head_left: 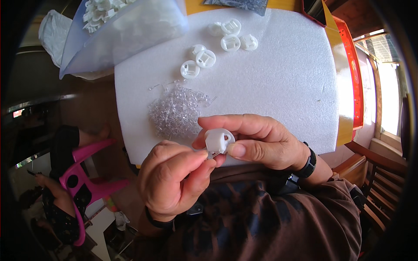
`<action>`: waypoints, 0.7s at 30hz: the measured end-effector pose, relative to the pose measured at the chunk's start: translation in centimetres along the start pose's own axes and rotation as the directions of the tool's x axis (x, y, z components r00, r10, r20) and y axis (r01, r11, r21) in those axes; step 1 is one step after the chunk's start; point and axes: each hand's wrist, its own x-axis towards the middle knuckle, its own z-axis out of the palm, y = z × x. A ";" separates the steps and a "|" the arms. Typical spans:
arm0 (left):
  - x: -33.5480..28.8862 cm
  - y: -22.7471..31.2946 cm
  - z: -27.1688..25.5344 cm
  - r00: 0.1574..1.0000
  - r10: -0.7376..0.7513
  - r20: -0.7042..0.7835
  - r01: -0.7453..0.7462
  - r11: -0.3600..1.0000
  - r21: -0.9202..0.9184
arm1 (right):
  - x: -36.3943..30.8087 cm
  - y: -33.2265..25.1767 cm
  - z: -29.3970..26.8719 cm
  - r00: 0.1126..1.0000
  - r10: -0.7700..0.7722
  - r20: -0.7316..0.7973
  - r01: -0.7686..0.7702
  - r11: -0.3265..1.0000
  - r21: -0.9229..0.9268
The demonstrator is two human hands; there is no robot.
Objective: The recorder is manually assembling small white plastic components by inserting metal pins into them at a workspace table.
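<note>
Between the thumb and fingers of my right hand [263,141] is a small white round plastic housing [214,141], tilted so that an opening shows on its right side. My left hand [172,178] is closed in a pinch at the housing's lower edge. Thin wire legs of a clear LED [212,155] show at those fingertips; the rest of it is hidden. Just beyond my hands lies a heap of clear LEDs [176,111] on a white foam sheet [283,74]. Several more white housings [205,58] sit farther back on the sheet, some with their square openings facing up.
At the far left stands a translucent plastic bin [130,39] with white parts [102,13] in it. A dark bag [239,5] and a phone-like dark device [314,11] lie at the back. A red crate [350,74] borders the right side. Someone sits on a pink chair [76,178] at left.
</note>
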 end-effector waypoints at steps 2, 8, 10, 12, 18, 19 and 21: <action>0.0 0.1 0.0 1.000 0.001 0.004 -0.001 1.000 0.010 | 0.0 0.1 -0.2 1.000 -0.013 0.016 0.013 1.000 -0.005; -0.1 0.2 -0.4 0.998 -0.018 0.063 0.017 1.000 0.009 | -0.1 0.1 0.0 1.000 0.003 -0.018 -0.003 1.000 -0.008; -0.2 0.2 -0.4 0.998 -0.012 0.054 0.010 1.000 0.022 | 0.1 -0.1 0.3 0.999 -0.002 -0.036 0.002 1.000 0.007; -0.2 0.3 -0.5 0.999 -0.012 0.047 0.009 0.999 0.049 | 0.3 0.1 0.2 0.999 -0.006 -0.052 0.007 1.000 0.023; -0.4 0.3 -0.2 1.000 -0.009 0.011 0.008 0.993 0.118 | 0.6 0.0 -0.4 0.939 -0.338 0.066 0.308 0.738 -0.600; -0.4 0.2 -0.2 1.000 -0.024 0.000 0.023 0.993 0.118 | 0.7 0.0 -0.5 0.928 -0.360 0.099 0.338 0.696 -0.634; -0.5 0.0 -0.1 1.000 -0.022 0.005 0.021 0.993 0.114 | 0.8 0.1 -0.6 0.916 -0.379 0.134 0.367 0.651 -0.664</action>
